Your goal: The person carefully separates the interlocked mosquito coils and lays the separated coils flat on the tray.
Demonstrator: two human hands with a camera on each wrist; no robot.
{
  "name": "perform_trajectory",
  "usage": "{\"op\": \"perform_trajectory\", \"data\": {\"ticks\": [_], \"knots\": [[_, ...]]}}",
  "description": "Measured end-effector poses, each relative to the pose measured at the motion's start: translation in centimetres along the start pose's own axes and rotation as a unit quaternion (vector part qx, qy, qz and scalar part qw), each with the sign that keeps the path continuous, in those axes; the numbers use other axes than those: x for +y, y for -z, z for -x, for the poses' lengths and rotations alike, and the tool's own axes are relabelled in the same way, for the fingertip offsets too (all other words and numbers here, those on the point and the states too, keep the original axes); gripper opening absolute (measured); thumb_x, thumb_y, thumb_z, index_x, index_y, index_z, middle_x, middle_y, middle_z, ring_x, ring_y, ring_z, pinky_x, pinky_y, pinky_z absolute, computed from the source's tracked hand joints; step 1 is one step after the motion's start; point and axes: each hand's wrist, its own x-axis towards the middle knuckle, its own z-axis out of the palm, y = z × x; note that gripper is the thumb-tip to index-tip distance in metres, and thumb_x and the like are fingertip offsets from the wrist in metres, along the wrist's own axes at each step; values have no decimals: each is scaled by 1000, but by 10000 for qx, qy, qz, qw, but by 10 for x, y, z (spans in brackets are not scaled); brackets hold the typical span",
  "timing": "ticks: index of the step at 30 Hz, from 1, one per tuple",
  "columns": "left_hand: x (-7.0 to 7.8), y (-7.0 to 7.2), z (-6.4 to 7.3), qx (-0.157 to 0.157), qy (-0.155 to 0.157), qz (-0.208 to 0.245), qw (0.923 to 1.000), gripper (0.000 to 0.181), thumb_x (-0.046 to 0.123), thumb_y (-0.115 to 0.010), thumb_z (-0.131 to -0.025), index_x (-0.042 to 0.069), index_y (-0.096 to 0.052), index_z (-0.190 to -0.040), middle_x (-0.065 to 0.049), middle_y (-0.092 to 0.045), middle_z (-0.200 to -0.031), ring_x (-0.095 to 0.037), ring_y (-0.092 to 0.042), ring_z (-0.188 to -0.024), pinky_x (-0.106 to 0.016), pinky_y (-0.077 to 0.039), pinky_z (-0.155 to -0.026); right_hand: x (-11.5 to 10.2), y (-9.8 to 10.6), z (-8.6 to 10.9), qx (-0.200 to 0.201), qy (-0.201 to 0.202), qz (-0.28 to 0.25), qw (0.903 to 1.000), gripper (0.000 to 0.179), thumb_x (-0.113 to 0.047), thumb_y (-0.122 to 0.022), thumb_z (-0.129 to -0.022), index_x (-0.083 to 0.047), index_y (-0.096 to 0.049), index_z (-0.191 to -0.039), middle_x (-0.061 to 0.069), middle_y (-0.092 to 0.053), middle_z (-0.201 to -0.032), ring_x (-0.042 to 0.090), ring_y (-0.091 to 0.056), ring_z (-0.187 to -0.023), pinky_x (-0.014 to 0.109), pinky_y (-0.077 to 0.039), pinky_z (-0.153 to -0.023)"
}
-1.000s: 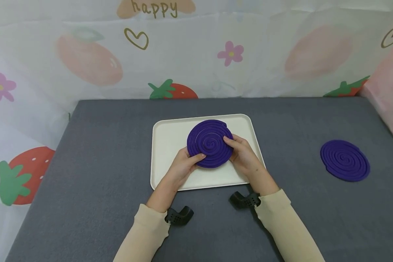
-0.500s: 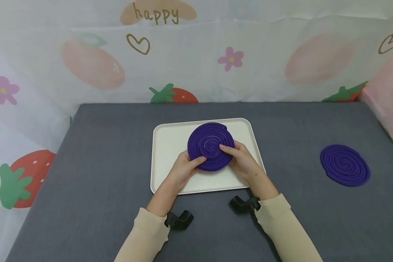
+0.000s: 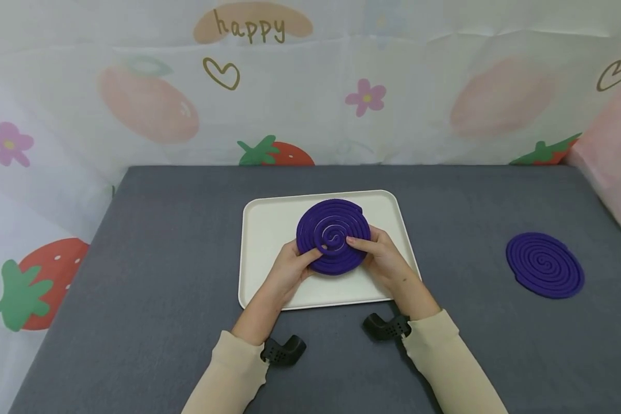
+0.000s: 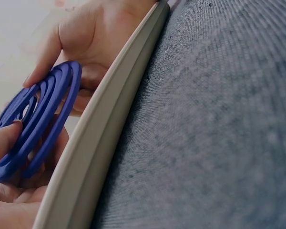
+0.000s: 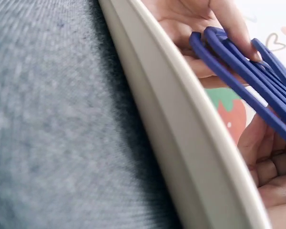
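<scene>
- Left hand [image 3: 287,267]: gripping the left and lower side of a purple coil [image 3: 336,215]; thumb on its upward face, fingers tucked behind.
- Right hand [image 3: 388,261]: pinching the coil's right side the same way, thumb tip close to the spiral's centre.
- We place the coil over the middle of a white tray [image 3: 269,230], inside all four edges. Both wrist views show it tilted; we can't tell whether any part touches the tray floor.
- In the left wrist view we see gaps between the turns, so we judge it loose and bendy rather than one stiff disc.
- For handling it well, we'd spread the fingers under more turns, press lightly with both thumbs and match the two sides. Pushing the thumbs apart or lifting one side could slide the rings out of line.
- We'd also watch the outer end, at the coil's far right: it looks easiest to peel away.
- The tray lies flat on the grey tabletop [image 3: 186,230], between its left and right edges.
- Second purple spiral [image 3: 545,264]: flat on the tabletop near its right edge, well apart from the tray, no hand on it.
- Beyond the tabletop's far edge we see a printed backdrop [image 3: 419,86].
</scene>
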Motion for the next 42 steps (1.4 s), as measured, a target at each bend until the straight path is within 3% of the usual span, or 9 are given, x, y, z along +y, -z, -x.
{"op": "perform_trajectory", "data": {"ticks": [5,12,26,29,36,39,42], "knots": [[0,-1,2,-27,6,-47,10000,36,-5,-49,-93,-14,-46,-128,-8,-64,-105,-12,-64,-92,-33,-52,-87,4,2,1,-60,76,-92,9999,33,8,-45,-85,-14,-69,-86,-2,-68,-82,8,-63,-76,21,-51,-73],[0,-2,3,51,-3,-118,9999,34,-5,-50,-92,-13,-47,-126,-8,-64,-103,-12,-64,-91,-34,-53,-85,4,3,1,-301,108,-301,9990,36,5,-39,-91,-14,-70,-85,-2,-68,-81,8,-62,-76,22,-49,-73],[0,-3,0,-56,5,80,10000,39,-8,-48,-90,-13,-42,-128,-6,-62,-103,-11,-63,-91,-33,-53,-84,-2,5,1,-119,12,-547,9984,37,2,-36,-96,-11,-68,-87,-1,-68,-82,8,-63,-73,21,-51,-67],[1,-2,0,-188,-84,164,9997,44,-8,-49,-89,-12,-40,-132,-5,-61,-106,-11,-62,-93,-31,-53,-83,-2,3,0,93,104,-493,9987,35,3,-39,-96,-11,-69,-86,-1,-68,-82,8,-63,-73,21,-51,-67],[3,0,2,-790,-369,365,9955,46,-9,-45,-89,-17,-34,-133,-4,-62,-104,-13,-63,-92,-27,-54,-79,-7,-1,1,1048,493,-77,9932,23,1,-52,-91,-14,-69,-84,-2,-68,-76,7,-63,-65,18,-51,-60],[3,1,1,-694,-451,407,9957,39,-3,-43,-95,-18,-36,-131,-4,-64,-101,-13,-65,-90,-29,-55,-79,-9,0,1,1085,420,66,9932,21,-1,-55,-91,-14,-68,-83,-3,-67,-74,7,-61,-62,18,-49,-56],[3,1,1,-375,-529,419,9970,36,4,-41,-100,-16,-39,-130,-5,-65,-100,-13,-66,-89,-31,-55,-80,-10,0,1,1010,379,270,9938,18,-2,-56,-92,-15,-66,-85,-4,-64,-76,6,-58,-64,18,-47,-56]]}}
